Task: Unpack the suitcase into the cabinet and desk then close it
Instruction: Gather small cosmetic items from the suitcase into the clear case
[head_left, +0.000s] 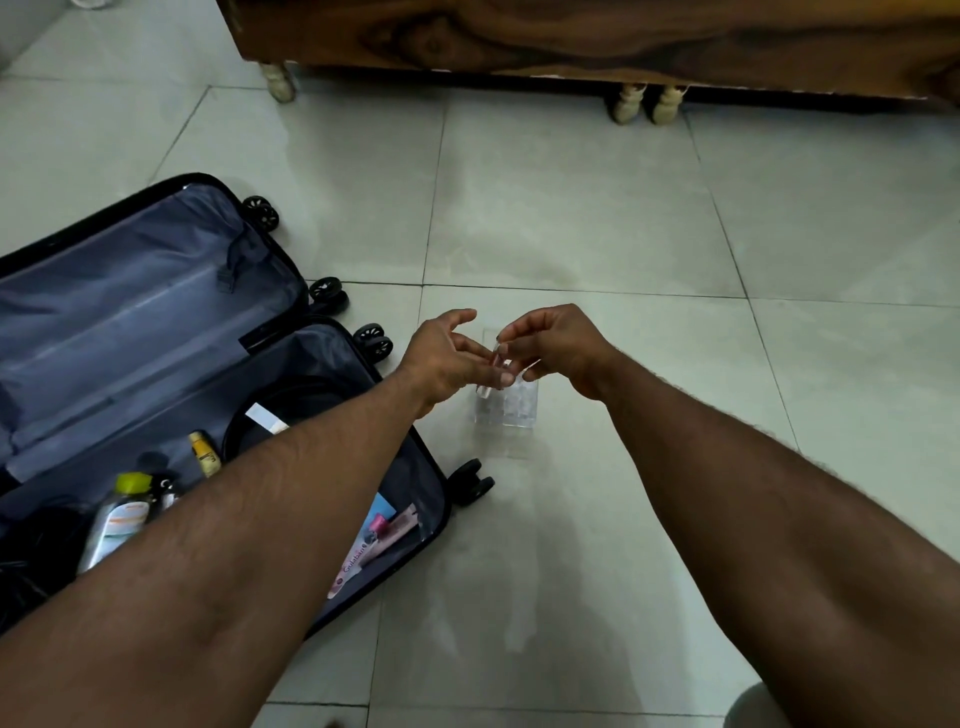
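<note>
A black suitcase (156, 332) lies open on the tiled floor at the left, with grey lining. Its near half holds a clear bottle with a yellow-green cap (117, 519), a small yellow tube (203, 453), a pink tube (358, 556) and dark items. To its right a clear plastic organiser (511, 410) stands on the floor. Above it my right hand (556, 353) pinches a small clear vial (496, 364) by its top. My left hand (447, 358) touches the vial's lower part with loosely bent fingers.
A dark wooden cabinet (571, 36) on pale turned legs (280, 83) runs along the far side. A wide stretch of pale floor tiles (571, 208) lies between it and my hands. A pale rounded object (748, 712) shows at the bottom right edge.
</note>
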